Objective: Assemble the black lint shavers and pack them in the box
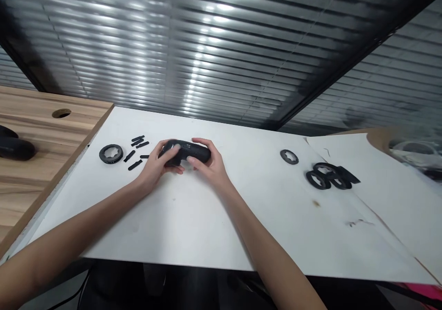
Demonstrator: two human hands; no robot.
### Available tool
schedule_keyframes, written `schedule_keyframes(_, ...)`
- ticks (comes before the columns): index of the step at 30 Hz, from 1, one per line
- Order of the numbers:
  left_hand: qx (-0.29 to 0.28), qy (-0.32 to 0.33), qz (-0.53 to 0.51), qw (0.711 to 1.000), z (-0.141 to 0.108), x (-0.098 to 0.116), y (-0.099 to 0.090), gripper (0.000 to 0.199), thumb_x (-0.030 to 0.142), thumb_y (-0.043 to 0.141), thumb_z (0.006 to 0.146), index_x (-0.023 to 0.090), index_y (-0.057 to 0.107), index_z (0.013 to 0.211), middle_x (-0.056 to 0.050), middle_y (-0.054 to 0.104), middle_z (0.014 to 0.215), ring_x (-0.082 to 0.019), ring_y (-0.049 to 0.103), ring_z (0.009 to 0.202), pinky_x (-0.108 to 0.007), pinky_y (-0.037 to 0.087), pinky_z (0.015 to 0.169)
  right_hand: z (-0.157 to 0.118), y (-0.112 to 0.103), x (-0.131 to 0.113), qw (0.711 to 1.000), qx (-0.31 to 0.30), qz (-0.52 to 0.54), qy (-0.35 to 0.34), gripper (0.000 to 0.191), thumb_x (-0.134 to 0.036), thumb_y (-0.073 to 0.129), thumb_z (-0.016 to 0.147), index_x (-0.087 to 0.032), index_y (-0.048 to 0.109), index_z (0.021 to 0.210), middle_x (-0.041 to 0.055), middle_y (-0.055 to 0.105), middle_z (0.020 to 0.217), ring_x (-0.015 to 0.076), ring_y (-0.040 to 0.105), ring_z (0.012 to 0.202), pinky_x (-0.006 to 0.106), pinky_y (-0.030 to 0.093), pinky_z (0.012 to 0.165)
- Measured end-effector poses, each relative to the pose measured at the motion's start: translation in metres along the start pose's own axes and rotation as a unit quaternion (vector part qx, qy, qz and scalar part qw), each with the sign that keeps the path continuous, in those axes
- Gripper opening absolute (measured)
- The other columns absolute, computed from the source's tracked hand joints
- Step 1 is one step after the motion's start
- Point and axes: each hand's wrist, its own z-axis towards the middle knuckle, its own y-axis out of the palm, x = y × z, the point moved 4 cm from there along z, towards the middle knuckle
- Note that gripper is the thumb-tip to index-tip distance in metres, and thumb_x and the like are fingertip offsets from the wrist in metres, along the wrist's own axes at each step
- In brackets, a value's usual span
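Note:
My left hand (154, 168) and my right hand (213, 163) hold a black rounded plastic part (195, 150) between them, just above the white tabletop (193, 227). The part is elongated, with a short piece sticking down near its middle. Both thumbs press on its near side, while the fingers curl round its ends and underside and partly cover it. Several small flat black pieces (135, 164) lie loose beside my left hand. Farther left is a black ring (111, 154) with a notched inner edge, which looks like more than one stacked.
At right lie a single black ring (289, 157), a cluster of black rings (318, 180) with a flat black piece (348, 175), and a small bent metal key (327, 152). A wooden table (31, 181) adjoins on the left, with black rounded parts (16, 148). Window blinds (165, 47) rise behind.

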Motion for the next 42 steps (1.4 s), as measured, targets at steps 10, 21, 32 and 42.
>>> schedule_keyframes(10, -0.014, -0.076, -0.067, 0.995, 0.005, 0.001, 0.002, 0.043, 0.049, 0.042, 0.107, 0.015, 0.062, 0.090, -0.008, 0.069, 0.074, -0.022, 0.071, 0.053, -0.029, 0.055, 0.049, 0.002, -0.004, -0.003, 0.999, -0.025, -0.046, -0.003, 0.054, -0.041, 0.089, 0.075, -0.025, 0.067, 0.122, 0.0074, 0.071, 0.127, 0.0305, 0.067, 0.116, 0.047, 0.051, 0.104)
schedule_keyframes(21, -0.019, -0.075, -0.035, 0.996, -0.001, -0.001, 0.003, 0.052, 0.055, 0.037, 0.109, 0.018, 0.055, 0.141, -0.003, 0.071, 0.073, -0.025, 0.074, 0.054, -0.033, 0.060, 0.054, 0.006, -0.011, 0.005, 0.998, -0.026, -0.035, 0.038, 0.072, -0.036, 0.096, 0.062, -0.027, 0.066, 0.127, 0.0049, 0.061, 0.125, 0.0233, 0.065, 0.100, 0.041, 0.054, 0.096)
schedule_keyframes(32, -0.045, -0.071, -0.012, 0.996, 0.002, -0.002, 0.000, 0.077, 0.065, 0.055, 0.100, 0.023, 0.034, 0.161, -0.005, 0.075, 0.086, -0.023, 0.071, 0.053, -0.033, 0.058, 0.051, 0.009, -0.009, 0.008, 0.995, -0.039, 0.065, 0.064, 0.061, -0.042, 0.096, 0.066, -0.026, 0.068, 0.118, 0.0034, 0.064, 0.110, 0.0201, 0.064, 0.089, 0.030, 0.064, 0.063)
schedule_keyframes(42, -0.058, -0.063, 0.035, 0.996, 0.003, -0.006, -0.001, 0.055, 0.063, 0.059, 0.099, 0.013, 0.063, 0.121, -0.015, 0.076, 0.108, -0.021, 0.071, 0.057, -0.034, 0.059, 0.055, -0.001, -0.007, 0.001, 0.990, -0.028, 0.101, 0.094, 0.053, -0.054, 0.081, 0.086, -0.026, 0.063, 0.128, -0.0007, 0.069, 0.087, 0.0171, 0.067, 0.062, 0.036, 0.063, 0.069)
